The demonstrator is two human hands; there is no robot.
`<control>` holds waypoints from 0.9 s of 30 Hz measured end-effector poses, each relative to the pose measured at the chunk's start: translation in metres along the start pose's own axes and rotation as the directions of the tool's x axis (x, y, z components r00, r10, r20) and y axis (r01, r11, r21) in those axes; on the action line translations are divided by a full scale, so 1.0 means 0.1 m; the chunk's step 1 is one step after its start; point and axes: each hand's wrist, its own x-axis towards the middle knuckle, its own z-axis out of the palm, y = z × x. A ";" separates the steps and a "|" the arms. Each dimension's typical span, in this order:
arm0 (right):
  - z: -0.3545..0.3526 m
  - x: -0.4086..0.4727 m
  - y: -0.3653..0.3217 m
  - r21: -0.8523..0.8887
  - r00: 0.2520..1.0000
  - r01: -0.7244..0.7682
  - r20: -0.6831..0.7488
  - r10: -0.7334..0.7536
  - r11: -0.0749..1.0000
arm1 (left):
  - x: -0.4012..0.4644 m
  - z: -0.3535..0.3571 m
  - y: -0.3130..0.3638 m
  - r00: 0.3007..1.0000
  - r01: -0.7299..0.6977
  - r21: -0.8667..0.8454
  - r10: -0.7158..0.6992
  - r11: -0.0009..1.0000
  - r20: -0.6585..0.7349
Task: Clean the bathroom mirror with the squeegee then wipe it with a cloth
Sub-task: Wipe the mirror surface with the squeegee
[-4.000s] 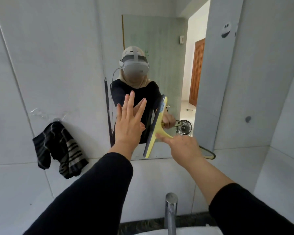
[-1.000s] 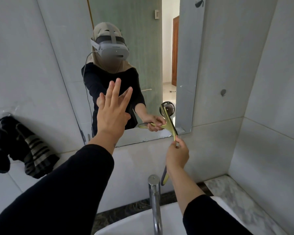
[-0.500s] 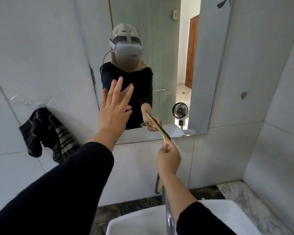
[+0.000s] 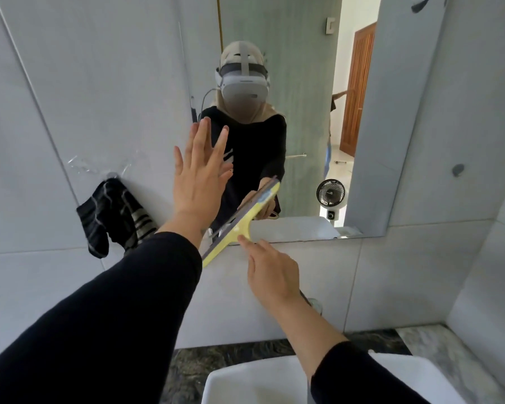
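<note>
The wall mirror [image 4: 303, 112] fills the upper middle of the head view. My left hand [image 4: 200, 177] is flat and spread, its palm against the mirror's lower left part. My right hand [image 4: 271, 274] grips the handle of the yellow squeegee [image 4: 242, 220]. The squeegee's blade lies slanted across the mirror's bottom edge, one end on the glass and the other over the tile below. A dark striped cloth [image 4: 114, 217] hangs from a hook on the tiled wall, left of the mirror.
A white sink [image 4: 420, 377] sits below, on a dark marble counter [image 4: 233, 357]. My right forearm covers most of the tap. Tiled walls enclose both sides, the right one close. The mirror reflects a small fan, a person and an open doorway.
My right hand has swung the squeegee from pointing edge-on to lying slanted across the mirror's bottom edge. The left hand has stayed on the glass while the view shifted.
</note>
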 end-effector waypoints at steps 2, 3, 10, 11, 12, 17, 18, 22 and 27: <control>0.04 0.07 0.01 -0.068 0.994 0.095 0.067 -0.091 0.993 | -0.01 0.04 -0.03 1.000 -0.008 0.002 0.008 1.000 0.008; 0.04 0.12 0.02 -0.094 0.988 0.143 0.078 -0.136 0.985 | -0.01 0.05 -0.04 1.000 -0.010 0.000 0.010 1.000 0.008; 0.05 0.37 -0.09 -0.201 0.944 0.315 0.171 -0.283 0.928 | -0.04 0.08 -0.06 0.999 0.021 -0.038 -0.020 0.999 0.029; 0.04 0.38 -0.07 -0.211 0.945 0.310 0.176 -0.276 0.927 | -0.05 0.09 -0.07 0.999 0.019 -0.039 -0.018 0.999 0.029; 0.05 0.39 -0.04 -0.232 0.947 0.307 0.169 -0.273 0.923 | -0.05 0.10 -0.07 0.999 0.017 -0.037 -0.016 0.999 0.029; -0.07 0.42 0.13 -0.310 0.938 0.332 0.204 -0.279 0.891 | -0.06 0.12 -0.01 0.998 0.041 -0.013 -0.040 0.999 0.053; -0.13 0.42 0.18 -0.322 0.938 0.339 0.187 -0.292 0.884 | -0.06 0.12 0.00 0.997 0.047 0.000 -0.047 0.999 0.055; -0.27 0.37 0.40 -0.420 0.935 0.355 0.169 -0.313 0.835 | -0.09 0.15 0.09 0.996 0.059 0.060 -0.063 0.996 0.059; -0.51 0.31 0.80 -0.454 0.950 0.309 0.189 -0.249 0.836 | -0.17 0.26 0.34 0.998 -0.028 0.080 0.022 0.996 0.063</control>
